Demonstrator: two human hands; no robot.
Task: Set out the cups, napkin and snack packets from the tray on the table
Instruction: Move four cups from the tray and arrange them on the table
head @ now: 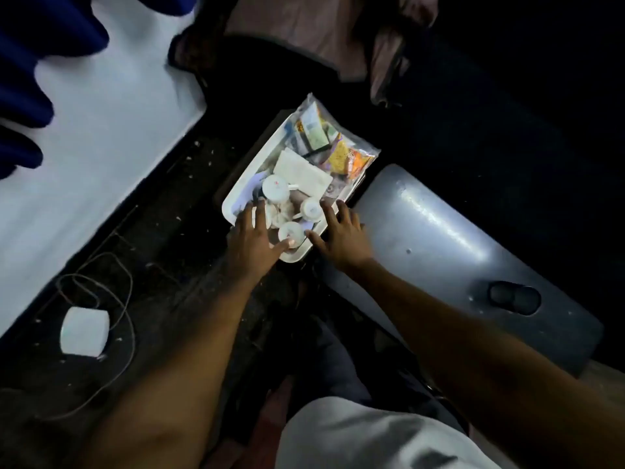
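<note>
A white tray (233, 198) lies in the dim middle of the view. It holds three white cups (275, 190) (311, 208) (290, 231), a folded white napkin (304, 174), and a clear bag of snack packets (333, 143) at its far end. My left hand (253, 238) rests on the tray's near left edge, fingers spread, thumb touching the nearest cup. On the near right edge lies my right hand (341, 235), fingers apart, beside the right cup. Neither hand visibly grips anything.
A grey fold-out table (456, 252) with a dark cup recess (514, 297) stretches to the right of the tray. A white sheet (101, 130) covers the left. A white charger (84, 331) with cable lies lower left. Blue curtain (30, 62) hangs upper left.
</note>
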